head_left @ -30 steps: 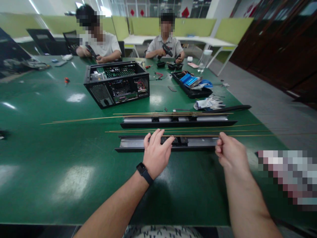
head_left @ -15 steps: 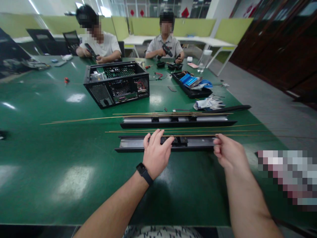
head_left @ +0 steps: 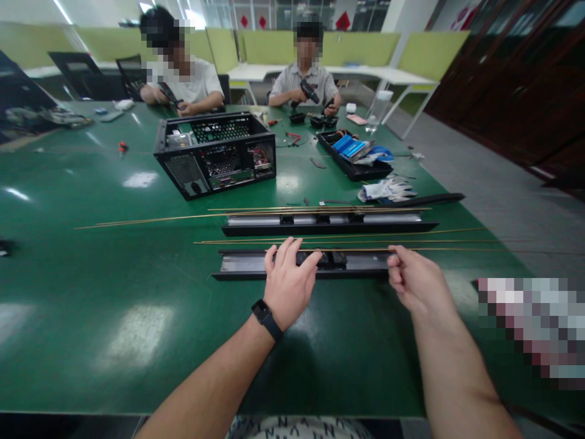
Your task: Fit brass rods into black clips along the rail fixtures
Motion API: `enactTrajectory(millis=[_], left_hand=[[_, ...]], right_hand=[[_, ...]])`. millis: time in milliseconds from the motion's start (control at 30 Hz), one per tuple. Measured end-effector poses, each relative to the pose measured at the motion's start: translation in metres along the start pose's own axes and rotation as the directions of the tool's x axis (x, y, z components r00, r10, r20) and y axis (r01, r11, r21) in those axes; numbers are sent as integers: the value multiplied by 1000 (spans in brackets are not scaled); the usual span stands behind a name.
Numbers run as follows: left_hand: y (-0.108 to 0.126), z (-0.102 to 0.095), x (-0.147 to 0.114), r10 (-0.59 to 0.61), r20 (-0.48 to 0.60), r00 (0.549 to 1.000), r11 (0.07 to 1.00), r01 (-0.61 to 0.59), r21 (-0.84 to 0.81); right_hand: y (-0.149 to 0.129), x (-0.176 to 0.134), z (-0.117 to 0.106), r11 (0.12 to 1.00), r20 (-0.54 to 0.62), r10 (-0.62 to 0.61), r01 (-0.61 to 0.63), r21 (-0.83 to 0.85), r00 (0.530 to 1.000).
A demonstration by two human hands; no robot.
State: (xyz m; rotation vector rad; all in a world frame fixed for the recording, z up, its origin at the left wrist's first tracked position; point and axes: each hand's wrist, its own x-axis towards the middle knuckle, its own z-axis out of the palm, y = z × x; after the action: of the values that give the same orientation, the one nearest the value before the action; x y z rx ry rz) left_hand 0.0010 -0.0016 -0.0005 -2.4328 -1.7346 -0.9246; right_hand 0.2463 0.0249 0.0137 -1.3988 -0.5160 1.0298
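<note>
A long dark channel-shaped rail [head_left: 242, 263] with a silvery inside lies across the table before me. Black blocks [head_left: 337, 259] sit in its middle. My left hand [head_left: 291, 277], wearing a black watch, rests over the rail beside these blocks with its fingers spread; what its fingertips touch is partly hidden. Toward the rail's right end, my right hand [head_left: 414, 277] pinches a thin brass-coloured rod [head_left: 365, 249], which runs along the rail behind the blocks and out past its right end. More thin rods [head_left: 237, 242] lie just behind.
Beyond lies a second rail [head_left: 329, 230] with rods across it. Farther back are an opened computer case [head_left: 214, 158], a black tray [head_left: 365, 174] of blue items, and white gloves [head_left: 388, 190]. Across the table [head_left: 137, 341] two people sit, one holding a power drill [head_left: 309, 91].
My right hand has shifted slightly left along the rail, with the rod in its pinch. My left hand has stayed almost in place.
</note>
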Motion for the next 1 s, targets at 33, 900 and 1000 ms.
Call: enactTrajectory(millis=[33,900,1000], left_hand=[[0,0,0,-2,3,1000,1000,2,1],[0,0,0,7,-5,1000,1000,-7,-6],[-1,0,0,7,4,1000,1000,-7,-4]], right_hand=[[0,-1,0,1000,5,2,-2,-8,1000],[-1,9,-9,1000,-138,-25,24,-12,990],[-1,9,-9,999,-138,-34,32,-14,990]])
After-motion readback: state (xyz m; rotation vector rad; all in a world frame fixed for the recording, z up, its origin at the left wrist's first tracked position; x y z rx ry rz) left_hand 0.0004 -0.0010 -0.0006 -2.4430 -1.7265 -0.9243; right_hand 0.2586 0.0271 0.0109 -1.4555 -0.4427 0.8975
